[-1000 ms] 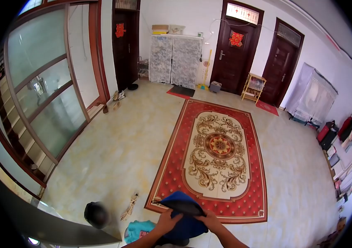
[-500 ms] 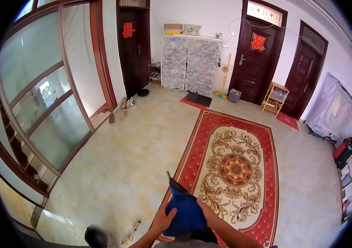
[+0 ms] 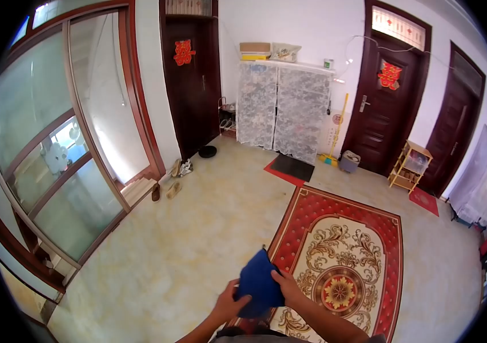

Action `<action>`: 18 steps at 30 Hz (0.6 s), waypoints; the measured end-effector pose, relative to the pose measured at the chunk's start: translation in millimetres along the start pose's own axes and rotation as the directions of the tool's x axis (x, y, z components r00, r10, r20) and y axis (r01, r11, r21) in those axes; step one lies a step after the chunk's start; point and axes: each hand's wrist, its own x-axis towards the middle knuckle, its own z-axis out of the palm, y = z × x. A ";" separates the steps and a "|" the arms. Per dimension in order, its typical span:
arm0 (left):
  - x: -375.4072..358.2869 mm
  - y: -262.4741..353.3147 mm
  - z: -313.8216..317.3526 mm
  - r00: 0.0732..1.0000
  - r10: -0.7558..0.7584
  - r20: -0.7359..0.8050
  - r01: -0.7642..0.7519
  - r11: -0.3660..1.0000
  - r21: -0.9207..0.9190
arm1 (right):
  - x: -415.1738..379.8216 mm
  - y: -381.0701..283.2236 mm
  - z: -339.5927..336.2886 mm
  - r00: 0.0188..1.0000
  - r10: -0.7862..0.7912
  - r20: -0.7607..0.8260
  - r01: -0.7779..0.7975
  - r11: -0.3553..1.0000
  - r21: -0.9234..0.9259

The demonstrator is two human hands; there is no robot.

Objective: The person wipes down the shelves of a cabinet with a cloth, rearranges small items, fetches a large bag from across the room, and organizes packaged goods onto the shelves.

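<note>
Cloth is what I judge the blue folded piece to be, soft, light and floppy, held low above the red carpet, my left hand and right hand pinching its lower edges.

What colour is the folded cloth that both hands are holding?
The folded cloth is plain dark blue, without a pattern; the head view shows it best.

Hidden and cropped parts
Blue cloth covers the left hand's fingers; bottom edge crops both forearms and the red carpet.
</note>
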 end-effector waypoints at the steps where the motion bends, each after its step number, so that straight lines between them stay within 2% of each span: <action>1: 16.9 4.5 -8.4 0.997 -0.079 -0.023 0.076 0.992 -0.097 | 20.9 -8.9 5.9 0.999 -0.007 0.033 0.009 0.999 -0.049; 2: 36.2 -1.0 -12.7 0.993 -0.035 -0.117 0.020 0.992 -0.125 | 46.7 -17.9 9.7 0.998 -0.015 0.068 0.022 0.995 -0.098; 3: 53.7 -5.7 -21.4 0.985 -0.087 -0.150 0.075 0.994 -0.085 | 71.2 -27.5 13.7 0.994 -0.027 0.106 0.043 0.988 -0.146; 4: 70.0 -5.7 -26.4 0.970 -0.139 -0.198 0.117 0.986 -0.119 | 94.7 -35.4 17.2 0.987 -0.073 0.142 0.111 0.954 -0.277; 6: 114.6 -13.8 -37.5 0.940 -0.186 -0.286 0.146 0.977 -0.156 | 146.0 -52.3 25.1 0.958 -0.156 0.239 0.260 0.823 -0.505; 8: 159.5 -30.9 -50.4 0.912 -0.189 -0.364 0.139 0.977 -0.159 | 199.7 -70.9 35.4 0.923 -0.170 0.346 0.321 0.836 -0.445; 10: 214.6 -10.5 -72.3 0.907 -0.183 -0.378 0.128 0.978 -0.165 | 253.1 -98.7 47.1 0.881 -0.192 0.432 0.391 0.810 -0.437; 11: 239.6 -2.8 -84.0 0.905 -0.183 -0.384 0.126 0.977 -0.169 | 276.5 -112.7 52.3 0.886 -0.166 0.433 0.365 0.825 -0.431; 13: 315.6 -6.4 -104.3 0.895 0.041 -0.445 -0.138 0.972 -0.189 | 329.8 -155.5 67.9 0.885 -0.144 0.443 0.348 0.837 -0.423; 15: 389.9 13.2 -107.1 0.848 0.214 -0.485 -0.368 0.896 -0.248 | 368.0 -199.9 69.6 0.918 -0.114 0.379 0.295 0.835 -0.465; 16: 426.6 26.4 -109.3 0.870 0.243 -0.429 -0.403 0.851 -0.336 | 388.3 -221.3 70.1 0.932 -0.105 0.346 0.271 0.836 -0.477; 18: 499.0 64.0 -103.9 0.911 0.320 -0.260 -0.402 0.827 -0.392 | 428.1 -258.1 61.9 0.962 -0.020 0.274 0.132 0.909 -0.396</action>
